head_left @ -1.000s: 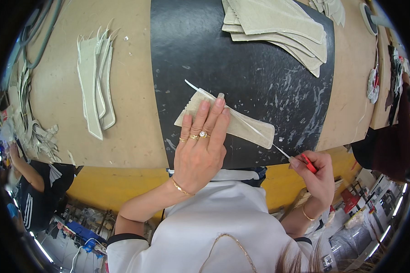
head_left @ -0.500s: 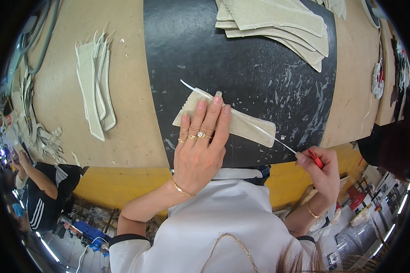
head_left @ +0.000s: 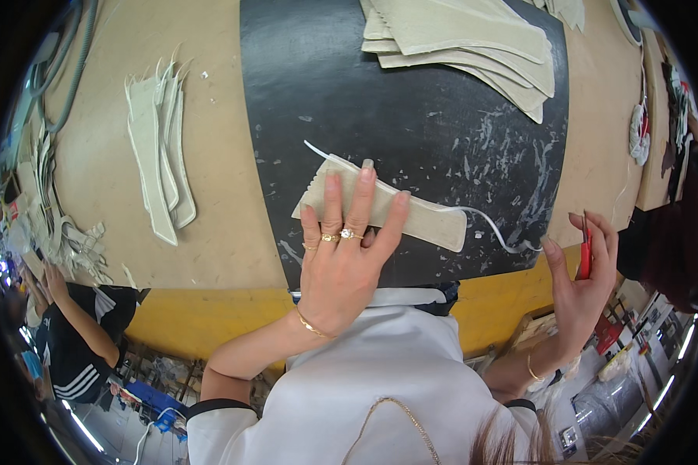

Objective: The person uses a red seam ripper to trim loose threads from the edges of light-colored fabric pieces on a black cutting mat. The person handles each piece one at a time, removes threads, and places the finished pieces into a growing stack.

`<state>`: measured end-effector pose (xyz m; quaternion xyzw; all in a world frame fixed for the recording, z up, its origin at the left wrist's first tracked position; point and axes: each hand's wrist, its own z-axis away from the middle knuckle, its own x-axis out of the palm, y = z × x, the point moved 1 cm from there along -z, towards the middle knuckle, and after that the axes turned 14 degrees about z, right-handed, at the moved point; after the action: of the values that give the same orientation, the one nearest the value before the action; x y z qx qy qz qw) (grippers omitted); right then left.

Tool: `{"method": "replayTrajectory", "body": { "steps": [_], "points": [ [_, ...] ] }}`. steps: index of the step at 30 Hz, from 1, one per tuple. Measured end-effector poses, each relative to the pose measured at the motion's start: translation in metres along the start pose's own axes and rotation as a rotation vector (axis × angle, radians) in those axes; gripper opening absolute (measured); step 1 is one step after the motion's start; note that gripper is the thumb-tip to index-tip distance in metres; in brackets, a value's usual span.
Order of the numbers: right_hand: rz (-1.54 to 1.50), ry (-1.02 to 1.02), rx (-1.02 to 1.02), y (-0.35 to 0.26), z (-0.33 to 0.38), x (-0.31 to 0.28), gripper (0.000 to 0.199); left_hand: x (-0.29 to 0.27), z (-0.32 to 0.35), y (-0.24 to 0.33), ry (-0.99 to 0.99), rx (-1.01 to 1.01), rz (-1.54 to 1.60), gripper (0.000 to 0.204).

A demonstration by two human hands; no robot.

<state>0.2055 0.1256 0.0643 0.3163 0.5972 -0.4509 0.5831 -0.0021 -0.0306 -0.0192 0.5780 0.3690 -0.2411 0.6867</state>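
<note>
My left hand lies flat with fingers spread, pressing a beige fabric piece with a notched left end onto a black mat. A thin white cord runs along the piece's upper edge and under my fingers. One end sticks out past the notched end; the other curls slack to the right, stopping beside my right thumb. My right hand is raised at the table's front edge, thumb and fingers apart at the tips. It keeps a small red-handled tool, apparently snips, against its fingers; the blades are mostly hidden.
Several beige pieces are stacked at the mat's far right. More edged pieces with loose cord ends lie on the tan table at left. Bundled strips hang at the far left, near another person's arm.
My right hand has moved right and up, its thumb and fingers opening from a pinch on the cord. The taut cord has gone slack and curled. My left fingers have spread slightly.
</note>
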Motion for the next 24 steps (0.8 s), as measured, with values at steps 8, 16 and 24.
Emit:
{"method": "replayTrajectory", "body": {
  "steps": [8, 16, 24],
  "points": [
    [-0.1, -0.224, -0.243, -0.083, -0.015, 0.035, 0.026, -0.009, -0.004, -0.003, -0.125, 0.074, 0.035, 0.054],
    [-0.011, -0.292, -0.22, -0.098, -0.018, 0.043, 0.025, -0.006, -0.003, -0.002, -0.101, 0.101, 0.006, 0.046],
    [-0.005, -0.405, -0.15, -0.103, -0.017, 0.032, 0.019, -0.006, -0.004, -0.002, -0.107, 0.116, -0.016, 0.048]
  ]
}}
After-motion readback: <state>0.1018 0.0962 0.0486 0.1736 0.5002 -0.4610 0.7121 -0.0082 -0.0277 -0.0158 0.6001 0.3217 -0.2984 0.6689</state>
